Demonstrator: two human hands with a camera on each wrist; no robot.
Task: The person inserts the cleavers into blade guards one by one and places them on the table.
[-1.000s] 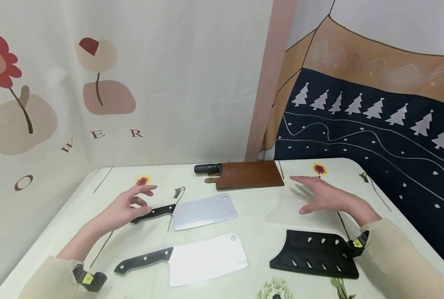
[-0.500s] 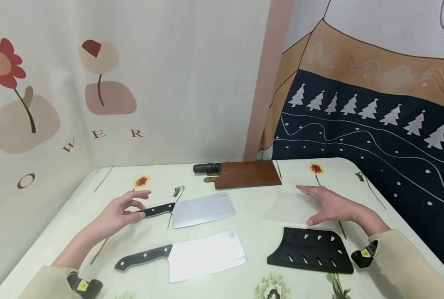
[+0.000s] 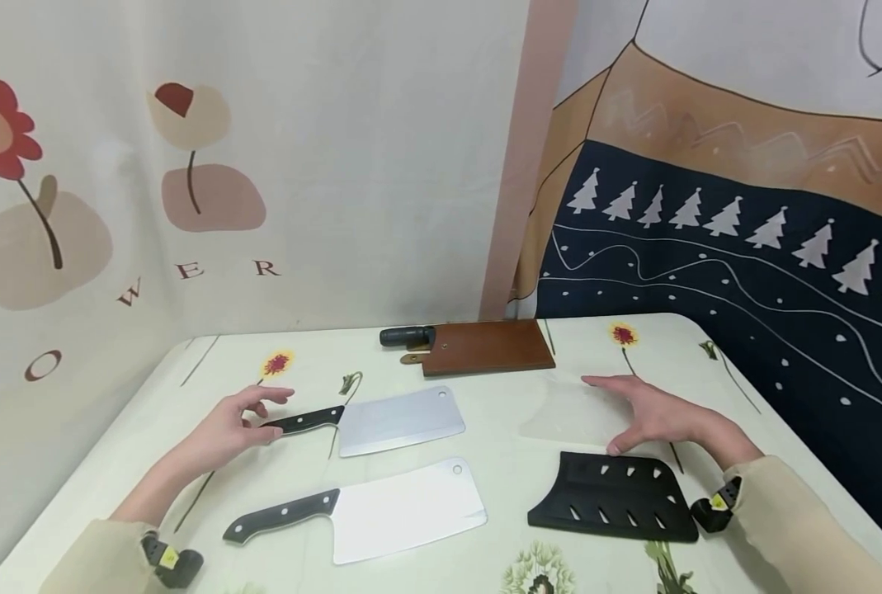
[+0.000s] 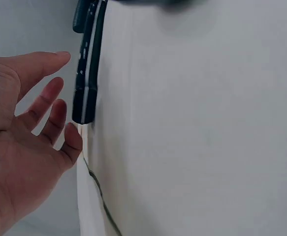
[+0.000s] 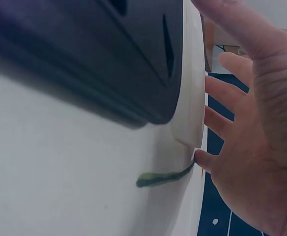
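Observation:
Two cleavers with black riveted handles lie flat, blades pointing right: the far cleaver (image 3: pixel 403 422) and the near cleaver (image 3: pixel 409 513). My left hand (image 3: pixel 221 427) hovers at the handle end of the far one, thumb and fingers spread around it without gripping. In the left wrist view a gap shows between the fingers and the black handle (image 4: pixel 87 73). A pale translucent blade cover (image 3: pixel 568 417) lies under and beside my right hand (image 3: pixel 656 414), whose fingers are spread over its right end. Nearer sits a black slotted blade cover (image 3: pixel 613 501).
At the table's back edge lies a brown sheath (image 3: pixel 489 346) with a black handle (image 3: pixel 405 336) sticking out on its left. The floral tablecloth (image 3: pixel 292 569) covers the table. Printed curtains (image 3: pixel 351 165) hang behind it.
Both hands have come down lower towards the table, the left one beside the far cleaver's handle and the right one by the translucent cover. The view shifts slightly; the objects stay put.

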